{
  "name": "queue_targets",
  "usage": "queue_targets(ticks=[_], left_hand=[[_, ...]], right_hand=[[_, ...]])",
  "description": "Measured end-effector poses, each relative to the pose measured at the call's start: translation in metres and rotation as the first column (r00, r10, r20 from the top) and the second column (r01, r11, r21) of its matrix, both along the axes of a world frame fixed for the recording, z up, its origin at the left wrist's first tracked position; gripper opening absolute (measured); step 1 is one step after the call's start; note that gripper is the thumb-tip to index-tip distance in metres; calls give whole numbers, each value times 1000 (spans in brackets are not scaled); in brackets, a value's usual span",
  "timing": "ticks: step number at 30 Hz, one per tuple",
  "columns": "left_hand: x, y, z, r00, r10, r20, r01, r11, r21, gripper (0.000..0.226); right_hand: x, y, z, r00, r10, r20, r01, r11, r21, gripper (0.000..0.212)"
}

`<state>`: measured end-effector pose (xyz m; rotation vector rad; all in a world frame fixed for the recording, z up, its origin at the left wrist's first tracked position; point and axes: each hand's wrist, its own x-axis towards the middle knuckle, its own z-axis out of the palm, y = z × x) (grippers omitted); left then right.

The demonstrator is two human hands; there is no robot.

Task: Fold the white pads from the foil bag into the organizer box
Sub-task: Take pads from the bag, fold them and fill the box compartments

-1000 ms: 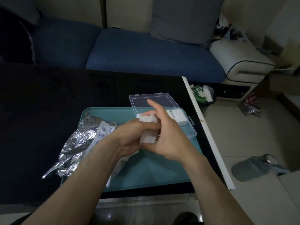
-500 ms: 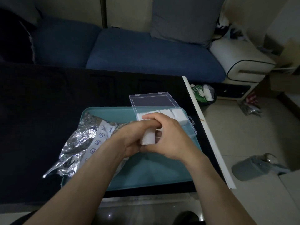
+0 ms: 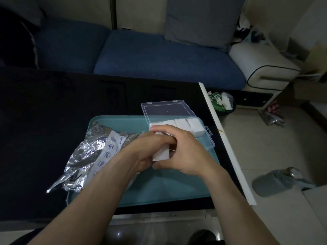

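Over the teal plastic tray on the black counter, both hands meet just in front of the clear plastic organizer box, working one white pad. Left hand has its fingers curled over the top of the pad, thumb hidden; right hand wraps the pad from the other side, fingers curled round its far end and thumb along the near edge. Pad looks folded into a thick block, held above the tray, not yet in the box. Box lid stands open toward the sofa, and a row of folded white pads already fills the back of the box; at least four blocks show, exact count unclear since the hands cover the front part. Crumpled silver foil bag with a white printed label lies on the tray's left side, partly under the left forearm; cannot tell how many pads remain inside. Judgement: well underway, several pads stored, this one at the final fold or about to go in. Left to do: seat it in the free front space, then repeat for whatever the bag holds.
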<state>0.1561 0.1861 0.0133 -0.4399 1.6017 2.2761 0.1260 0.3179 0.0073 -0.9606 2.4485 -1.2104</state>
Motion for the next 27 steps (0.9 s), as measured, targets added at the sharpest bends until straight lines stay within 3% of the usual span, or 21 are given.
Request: queue_targets(ticks=[5, 9, 13, 18, 23, 27], left_hand=[[-1, 2, 0, 997, 70, 28, -70, 998, 3, 14], [0, -1, 0, 999, 6, 38, -7, 1000, 5, 29], [1, -3, 2, 998, -13, 60, 11, 999, 37, 24], [1, -3, 4, 1000, 5, 24, -8, 990, 140, 20], [2, -3, 3, 1000, 15, 27, -18, 991, 131, 22], [2, -3, 1, 999, -17, 43, 11, 992, 127, 22]], right_hand=[[2, -1, 0, 997, 15, 82, -10, 998, -66, 114], [1, -1, -1, 999, -26, 27, 28, 997, -73, 95], [0, 2, 0, 999, -24, 23, 25, 999, -28, 109], [-4, 3, -6, 999, -45, 12, 46, 999, -19, 81], [-2, 2, -3, 1000, 23, 2, -23, 1000, -15, 94], [-5, 2, -8, 997, -79, -12, 79, 997, 3, 87]])
